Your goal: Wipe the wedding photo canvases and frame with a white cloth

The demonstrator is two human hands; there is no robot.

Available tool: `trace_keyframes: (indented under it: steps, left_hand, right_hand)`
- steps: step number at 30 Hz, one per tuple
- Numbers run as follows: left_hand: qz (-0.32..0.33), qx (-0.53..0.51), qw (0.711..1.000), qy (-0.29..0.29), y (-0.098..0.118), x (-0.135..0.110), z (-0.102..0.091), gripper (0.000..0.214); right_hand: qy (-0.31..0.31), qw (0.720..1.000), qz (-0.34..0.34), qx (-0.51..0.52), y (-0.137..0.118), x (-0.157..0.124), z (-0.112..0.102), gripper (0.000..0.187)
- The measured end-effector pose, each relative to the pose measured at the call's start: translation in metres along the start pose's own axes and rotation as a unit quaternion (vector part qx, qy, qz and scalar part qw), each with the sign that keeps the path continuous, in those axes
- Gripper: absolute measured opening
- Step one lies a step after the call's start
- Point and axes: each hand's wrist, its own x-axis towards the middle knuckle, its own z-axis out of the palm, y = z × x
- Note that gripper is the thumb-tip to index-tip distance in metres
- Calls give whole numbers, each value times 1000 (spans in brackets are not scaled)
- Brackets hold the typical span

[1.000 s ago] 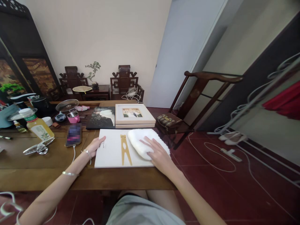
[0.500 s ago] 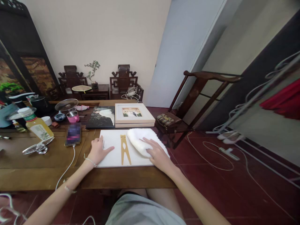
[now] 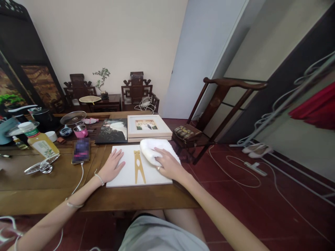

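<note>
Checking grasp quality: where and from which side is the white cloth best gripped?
Its near end, from above and the right: the white cloth lies bunched and soft on the white board, and the right hand rests on that end.

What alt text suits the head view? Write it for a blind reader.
A right hand presses a white cloth onto a white board on a wooden table; the left hand lies flat on the board. A framed photo and a dark print lie behind it, a phone and bottle to its left.
</note>
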Motion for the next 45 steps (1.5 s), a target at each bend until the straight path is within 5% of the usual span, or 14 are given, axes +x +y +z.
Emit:
trace_keyframes:
  steps: [6, 16, 29, 45]
  left_hand:
    - [-4, -12, 1000, 14, -3, 1, 3, 53]
    - [9, -9, 999, 33, -8, 1, 10, 51]
    - [11, -3, 999, 35, -7, 0, 8, 49]
    - [48, 50, 998, 8, -5, 12, -26, 42]
  right_hand:
    - [-44, 999, 2, -15, -10, 3, -1, 41]
    - [-54, 998, -24, 34, -57, -73, -26, 34]
    - [-18, 999, -18, 25, 4, 14, 5, 30]
    - [7, 999, -30, 19, -18, -24, -2, 25]
